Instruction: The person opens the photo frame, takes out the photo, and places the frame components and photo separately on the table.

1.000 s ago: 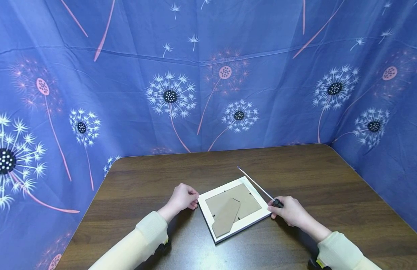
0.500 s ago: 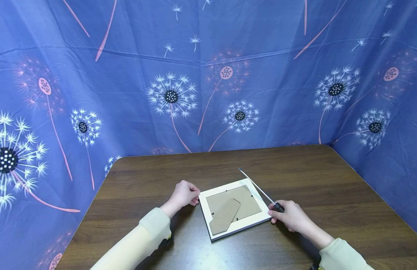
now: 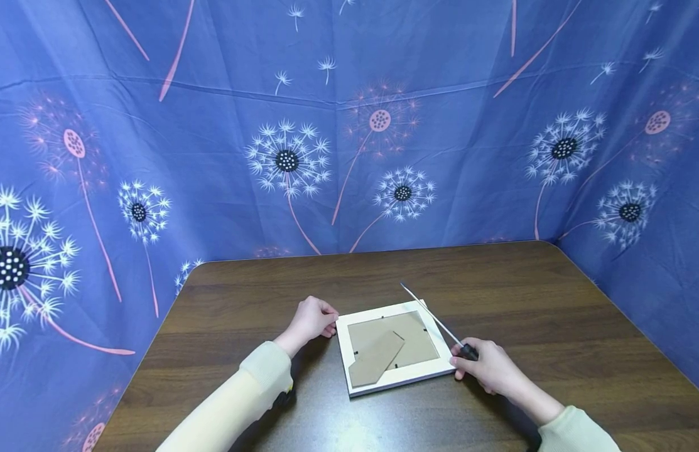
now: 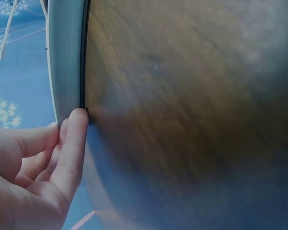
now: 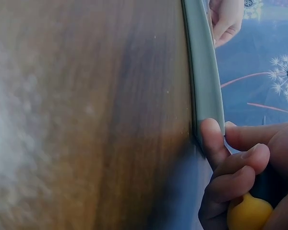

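Note:
A picture frame (image 3: 342, 351) lies back side up on the table, white-edged with a brown backing board (image 3: 417, 339) and a folded stand leg (image 3: 377, 361). Its far left corner is pinched by my left hand (image 3: 311, 321), thumb on top and fingers at the outer side. In my right hand (image 3: 492, 364) I grip a screwdriver (image 3: 439, 323), its dark handle in the curled fingers and its yellow end (image 5: 249, 213) showing in the right wrist view. That hand's thumb and index finger also hold the frame's near right corner. The shaft points away to the far left, crossing above the frame's far right corner.
The brown wooden table (image 3: 259, 282) extends around the frame on all sides. Behind it and along both sides hangs a blue cloth (image 3: 213, 188) with a dandelion print. Small dark tabs (image 3: 425, 329) sit around the backing board's edge.
Both hands have turned the picture frame slightly clockwise, its left side shifting away from me and its right side a little towards me. The screwdriver stays in my right hand.

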Available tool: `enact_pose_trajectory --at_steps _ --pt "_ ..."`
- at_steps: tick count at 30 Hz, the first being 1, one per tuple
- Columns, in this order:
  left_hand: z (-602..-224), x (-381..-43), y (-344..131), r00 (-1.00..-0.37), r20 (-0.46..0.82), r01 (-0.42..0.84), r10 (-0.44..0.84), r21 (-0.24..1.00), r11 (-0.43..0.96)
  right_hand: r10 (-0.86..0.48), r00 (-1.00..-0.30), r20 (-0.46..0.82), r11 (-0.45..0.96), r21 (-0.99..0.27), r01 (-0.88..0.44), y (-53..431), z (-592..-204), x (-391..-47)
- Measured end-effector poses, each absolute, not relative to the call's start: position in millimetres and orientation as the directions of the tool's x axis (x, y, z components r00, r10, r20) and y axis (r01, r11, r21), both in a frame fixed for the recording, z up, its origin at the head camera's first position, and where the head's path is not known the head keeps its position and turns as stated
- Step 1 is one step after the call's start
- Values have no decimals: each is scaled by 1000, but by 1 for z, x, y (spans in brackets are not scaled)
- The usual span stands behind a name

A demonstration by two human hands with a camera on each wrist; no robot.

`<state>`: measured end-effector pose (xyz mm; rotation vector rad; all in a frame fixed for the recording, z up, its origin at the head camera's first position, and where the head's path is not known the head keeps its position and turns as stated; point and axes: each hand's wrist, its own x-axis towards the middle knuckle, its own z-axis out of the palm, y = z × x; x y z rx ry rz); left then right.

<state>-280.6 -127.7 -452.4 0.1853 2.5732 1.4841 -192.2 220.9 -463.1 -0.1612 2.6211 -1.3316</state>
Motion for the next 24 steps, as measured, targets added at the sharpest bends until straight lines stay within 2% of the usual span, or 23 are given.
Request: enact_pose_trajectory --at_steps 24 --pt "-455 -296 -122 -982 -87 16 168 845 534 -217 -964 -153 543 -839 11 216 -465 -179"
